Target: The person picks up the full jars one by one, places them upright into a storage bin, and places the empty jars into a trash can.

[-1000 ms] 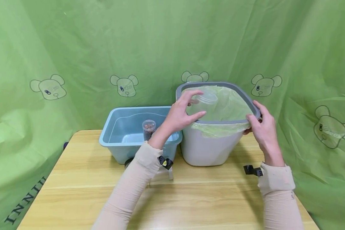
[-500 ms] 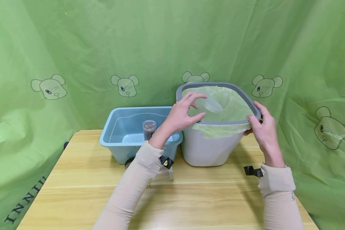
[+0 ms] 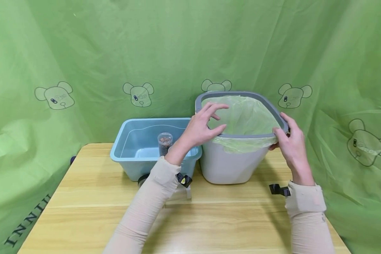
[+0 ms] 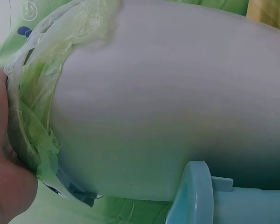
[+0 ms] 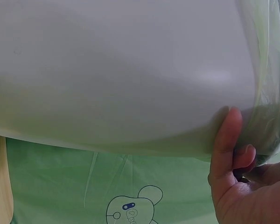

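Head view shows green cloth [image 3: 177,46] behind wooden table [image 3: 216,225], right hand [image 3: 291,143] gripping bin [image 3: 228,165], left hand [image 3: 200,127] spread.

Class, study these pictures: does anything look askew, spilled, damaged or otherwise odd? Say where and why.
The green liner looks untidy: its edge hangs crumpled and uneven below the grey rim, outside the bin, instead of folding over neatly. No spill or damage is visible.

The site is presenting as a screened-off tabletop recording booth. Green fabric sheeting printed with cartoon animal heads [image 3: 171,53] is hanging behind and beside a pale wood-grain table [image 3: 228,222], and small black wrist-mounted devices [image 3: 275,189] are sitting at both beige sleeve cuffs [image 3: 306,197]; the wider premises are lying hidden.
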{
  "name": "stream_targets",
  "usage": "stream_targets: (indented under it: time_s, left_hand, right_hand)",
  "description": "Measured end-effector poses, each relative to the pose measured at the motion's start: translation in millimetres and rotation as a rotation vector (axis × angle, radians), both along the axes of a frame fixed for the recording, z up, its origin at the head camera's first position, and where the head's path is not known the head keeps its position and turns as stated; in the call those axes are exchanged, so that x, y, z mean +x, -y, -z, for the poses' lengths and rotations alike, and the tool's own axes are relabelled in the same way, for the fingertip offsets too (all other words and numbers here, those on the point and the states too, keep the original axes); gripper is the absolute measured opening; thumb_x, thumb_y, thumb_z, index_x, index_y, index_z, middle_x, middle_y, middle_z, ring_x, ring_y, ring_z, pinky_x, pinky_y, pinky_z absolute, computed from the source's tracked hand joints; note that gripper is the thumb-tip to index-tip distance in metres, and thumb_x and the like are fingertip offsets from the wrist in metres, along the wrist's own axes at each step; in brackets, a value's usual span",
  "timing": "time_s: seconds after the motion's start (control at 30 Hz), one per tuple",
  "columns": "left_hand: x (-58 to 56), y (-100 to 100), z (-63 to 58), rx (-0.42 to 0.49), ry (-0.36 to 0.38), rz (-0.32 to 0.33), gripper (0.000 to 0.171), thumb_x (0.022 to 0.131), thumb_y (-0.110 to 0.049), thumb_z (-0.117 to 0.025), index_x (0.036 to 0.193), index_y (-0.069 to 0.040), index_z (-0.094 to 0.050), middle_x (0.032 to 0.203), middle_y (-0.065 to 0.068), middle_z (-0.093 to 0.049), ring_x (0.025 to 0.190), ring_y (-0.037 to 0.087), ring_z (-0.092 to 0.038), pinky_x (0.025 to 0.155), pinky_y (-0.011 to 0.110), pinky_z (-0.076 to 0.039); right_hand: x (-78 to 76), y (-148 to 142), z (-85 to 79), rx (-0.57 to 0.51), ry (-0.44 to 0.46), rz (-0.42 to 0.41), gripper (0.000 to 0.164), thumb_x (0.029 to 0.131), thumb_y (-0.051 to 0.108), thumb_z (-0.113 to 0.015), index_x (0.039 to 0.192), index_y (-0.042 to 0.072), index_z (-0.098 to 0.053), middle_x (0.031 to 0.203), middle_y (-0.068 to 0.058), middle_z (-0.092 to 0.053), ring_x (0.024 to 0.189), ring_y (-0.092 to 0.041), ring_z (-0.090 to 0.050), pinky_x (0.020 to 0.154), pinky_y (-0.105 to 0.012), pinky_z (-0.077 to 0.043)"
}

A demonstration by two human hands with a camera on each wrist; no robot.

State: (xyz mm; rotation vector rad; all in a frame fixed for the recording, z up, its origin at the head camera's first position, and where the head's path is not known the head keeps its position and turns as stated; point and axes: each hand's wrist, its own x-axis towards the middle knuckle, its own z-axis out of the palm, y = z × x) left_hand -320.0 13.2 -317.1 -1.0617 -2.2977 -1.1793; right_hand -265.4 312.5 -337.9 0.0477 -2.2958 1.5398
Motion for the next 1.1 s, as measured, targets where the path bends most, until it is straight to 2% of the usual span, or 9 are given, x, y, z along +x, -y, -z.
stream_targets:
  time_s: [0.27, 0.4, 0.53, 0.73, 0.93, 1.1]
  left_hand:
    - [2.5, 2.8, 2.5, 0.029, -0.009, 0.019, 0.052, 0.097, -0.026, -0.071, 0.147, -0.022, -0.054, 0.142, 0.002, -0.055, 0.115, 0.016, -0.066, 0.099, 0.038, -0.055]
    - [6.5, 7.3, 1.4, 0.052, -0.025, 0.043, 0.051, 0.098, -0.029, -0.07, 0.147, -0.022, -0.054, 0.142, 0.003, -0.055, 0.117, 0.013, -0.062, 0.102, 0.034, -0.053]
    - [15.0, 17.7, -1.7, 0.073, -0.058, 0.045, 0.052, 0.098, -0.029, -0.072, 0.146, -0.023, -0.055, 0.141, -0.001, -0.054, 0.12, 0.011, -0.06, 0.105, 0.032, -0.051]
    - [34.2, 44.7, 0.2, 0.061, -0.137, 0.012, 0.052, 0.096, -0.026, -0.073, 0.145, -0.022, -0.056, 0.143, -0.001, -0.055, 0.126, 0.014, -0.058, 0.107, 0.038, -0.051]
    - [52.5, 78.5, 16.2, 0.042, -0.173, -0.021, 0.052, 0.093, -0.027, -0.075, 0.142, -0.021, -0.058, 0.144, 0.001, -0.057, 0.135, 0.019, -0.055, 0.111, 0.043, -0.048]
    - [66.1, 107.2, 40.7, -0.009, -0.189, -0.04, 0.052, 0.091, -0.025, -0.077, 0.14, -0.02, -0.06, 0.143, 0.006, -0.06, 0.134, 0.023, -0.056, 0.111, 0.049, -0.048]
  right_hand:
    - [-0.8, -0.3, 2.5, 0.027, -0.003, -0.011, 0.065, 0.105, 0.018, -0.051, 0.164, 0.011, -0.027, 0.126, -0.01, -0.052, 0.063, -0.012, -0.062, 0.054, -0.033, -0.062]
    - [-0.5, 0.9, 3.4, 0.02, 0.002, -0.005, 0.065, 0.105, 0.018, -0.051, 0.164, 0.012, -0.027, 0.125, -0.01, -0.052, 0.063, -0.011, -0.062, 0.053, -0.033, -0.062]
    - [-0.8, 2.1, 3.1, 0.012, 0.004, -0.007, 0.065, 0.105, 0.018, -0.051, 0.165, 0.014, -0.027, 0.127, -0.013, -0.052, 0.063, -0.01, -0.062, 0.053, -0.032, -0.062]
    - [-1.4, 1.4, 0.8, 0.013, 0.008, -0.008, 0.065, 0.105, 0.018, -0.051, 0.165, 0.015, -0.026, 0.13, -0.014, -0.052, 0.065, -0.01, -0.062, 0.054, -0.032, -0.062]
    - [-0.5, -0.8, -0.1, 0.021, 0.011, 0.004, 0.065, 0.105, 0.019, -0.051, 0.165, 0.016, -0.027, 0.126, -0.009, -0.052, 0.064, -0.01, -0.062, 0.055, -0.033, -0.062]
    - [-0.1, -1.3, 0.6, 0.023, 0.013, 0.001, 0.065, 0.105, 0.018, -0.051, 0.165, 0.015, -0.026, 0.127, -0.01, -0.052, 0.064, -0.01, -0.062, 0.055, -0.032, -0.062]
